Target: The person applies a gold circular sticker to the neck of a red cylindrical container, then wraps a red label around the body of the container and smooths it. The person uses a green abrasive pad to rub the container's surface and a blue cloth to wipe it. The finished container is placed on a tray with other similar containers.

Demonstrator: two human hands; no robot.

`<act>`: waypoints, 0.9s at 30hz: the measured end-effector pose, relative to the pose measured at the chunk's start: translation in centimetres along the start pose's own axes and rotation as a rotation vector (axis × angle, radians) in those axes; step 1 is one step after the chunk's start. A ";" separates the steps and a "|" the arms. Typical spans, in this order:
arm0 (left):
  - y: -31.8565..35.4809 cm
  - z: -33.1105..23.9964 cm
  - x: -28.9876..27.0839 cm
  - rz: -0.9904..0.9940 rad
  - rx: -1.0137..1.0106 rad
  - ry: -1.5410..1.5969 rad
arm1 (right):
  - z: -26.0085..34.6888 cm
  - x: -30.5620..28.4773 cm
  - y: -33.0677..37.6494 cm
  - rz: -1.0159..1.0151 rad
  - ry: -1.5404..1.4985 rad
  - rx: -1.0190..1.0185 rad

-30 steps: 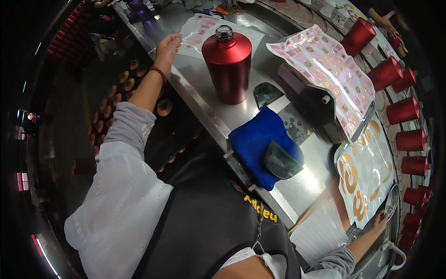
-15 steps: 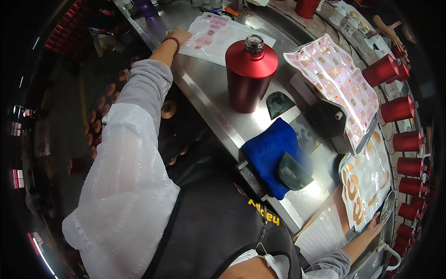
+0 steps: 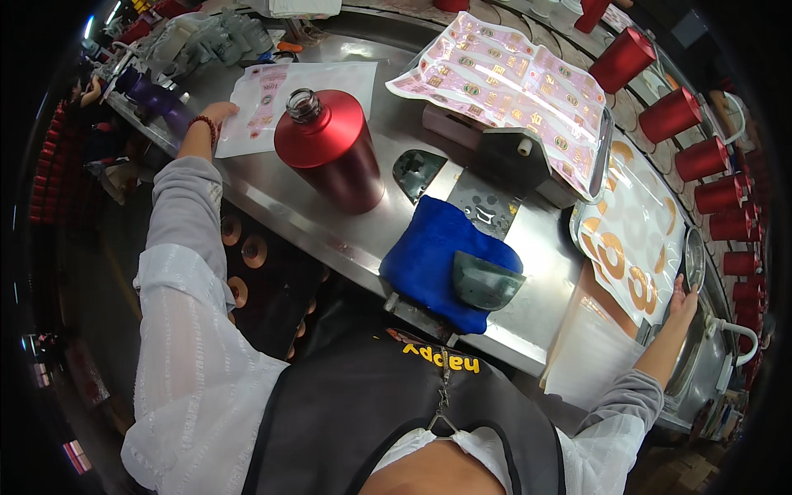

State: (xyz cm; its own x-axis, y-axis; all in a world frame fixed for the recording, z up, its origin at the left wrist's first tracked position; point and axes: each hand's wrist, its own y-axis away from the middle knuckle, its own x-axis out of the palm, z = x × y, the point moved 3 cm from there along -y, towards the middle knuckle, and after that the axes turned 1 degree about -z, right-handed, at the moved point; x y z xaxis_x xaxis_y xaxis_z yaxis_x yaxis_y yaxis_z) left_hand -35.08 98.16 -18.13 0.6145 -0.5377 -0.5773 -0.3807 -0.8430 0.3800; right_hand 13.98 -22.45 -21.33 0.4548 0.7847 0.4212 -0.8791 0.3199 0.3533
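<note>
My left hand (image 3: pixel 219 113) is closed at the left edge of a white decal sheet (image 3: pixel 346 87) with a pink printed strip, apparently pinching it. Beside that sheet a red bottle (image 3: pixel 334 153) with an uncapped clear glass neck stands on the metal table (image 3: pixel 280 210). My right hand (image 3: pixel 683 301), fingers apart, reaches to the lower right, by a clear oval dish (image 3: pixel 695 260) and a sheet with gold decals (image 3: pixel 631 239); contact there is unclear. Between the hands lie a folded blue cloth (image 3: pixel 421 252), a dark green scraper (image 3: pixel 488 280) on it, and another dark scraper (image 3: pixel 418 173).
A sheet of pink and gold decals (image 3: pixel 511 78) rests on a raised stand (image 3: pixel 520 157). Red bottles (image 3: pixel 670 114) line a conveyor at the right. A purple bottle (image 3: pixel 157 99) and clear glass vessels (image 3: pixel 231 40) stand at the far left. White paper (image 3: pixel 590 359) lies near the right front edge.
The whole view has turned and shifted, so the table lies more level across it. My left hand stays at the sheet's edge, and my right remains near the clear dish.
</note>
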 end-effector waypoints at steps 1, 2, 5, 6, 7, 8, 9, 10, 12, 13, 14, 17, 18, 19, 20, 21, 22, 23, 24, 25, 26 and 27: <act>-0.1 -0.3 0.0 0.025 0.057 -0.005 | 0.0 -0.2 0.2 0.013 -0.030 0.037; -0.3 0.6 -1.3 0.035 0.104 0.013 | 0.5 0.6 -0.2 0.053 -0.051 0.072; 0.3 0.1 -0.3 -0.029 0.122 -0.243 | 2.7 -0.2 0.5 0.073 -0.021 0.042; 0.7 -0.6 -0.2 -0.044 0.125 -0.260 | 3.2 -0.7 1.1 0.073 -0.025 0.031; 0.6 -0.8 1.3 -0.013 0.115 -0.238 | 5.7 -1.3 2.3 0.106 0.019 -0.028; 2.3 -2.8 -0.4 -0.046 0.078 -0.297 | 0.0 -0.7 2.5 -0.040 0.131 -0.076; 2.6 -2.8 0.7 -0.010 0.069 -0.255 | 2.4 -0.7 3.7 0.047 0.152 -0.072; 2.8 -2.8 1.6 0.030 0.042 -0.205 | 4.1 -0.7 4.7 0.064 0.181 -0.097; 3.6 -3.2 1.3 0.073 -0.014 -0.157 | 2.7 0.0 6.0 -0.070 0.216 -0.148; 4.0 -3.5 0.4 0.023 0.050 -0.317 | 2.4 0.8 6.7 -0.047 0.246 -0.155; 4.3 -3.8 -0.6 -0.026 0.110 -0.475 | 2.2 1.7 7.1 -0.022 0.278 -0.163; 6.0 -8.2 0.9 -0.135 0.400 -0.707 | 4.6 0.1 9.2 -0.008 0.331 -0.220; 7.5 -10.7 1.7 -0.170 0.519 -0.739 | 5.6 -1.0 10.4 -0.014 0.339 -0.240; 9.8 -13.5 1.6 -0.170 0.548 -0.789 | 5.6 -0.6 11.4 -0.068 0.345 -0.261; 11.9 -16.1 1.3 -0.172 0.579 -0.839 | 5.5 0.1 12.2 -0.056 0.400 -0.310; 13.1 -17.4 0.2 -0.204 0.656 -0.735 | 5.7 1.3 12.8 -0.038 0.453 -0.363; 14.3 -19.2 -0.7 -0.229 0.730 -0.639 | 5.4 2.9 13.7 -0.026 0.508 -0.406; 18.0 -22.7 -0.8 -0.310 0.825 -0.726 | 4.4 5.3 15.2 0.000 0.551 -0.450; 22.3 -26.1 -0.8 -0.380 0.922 -0.798 | 3.9 8.4 17.2 0.018 0.605 -0.503; 25.2 -29.0 -0.8 -0.466 0.954 -0.915 | 3.9 11.0 19.0 0.137 0.622 -0.552; 28.7 -31.0 -0.2 -0.433 1.030 -0.767 | 2.8 15.4 22.4 0.258 0.669 -0.605; 30.2 -33.9 0.1 -0.444 1.004 -0.804 | 2.5 18.6 24.8 0.368 0.692 -0.630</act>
State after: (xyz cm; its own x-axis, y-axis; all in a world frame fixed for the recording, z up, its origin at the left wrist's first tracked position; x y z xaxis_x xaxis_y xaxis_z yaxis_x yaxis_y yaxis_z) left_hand -23.06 73.15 17.78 0.3780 0.2111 -0.9014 -0.8046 -0.4067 -0.4326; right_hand 0.99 -1.23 -2.65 0.1331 0.9632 -0.2334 -0.9545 0.0613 -0.2917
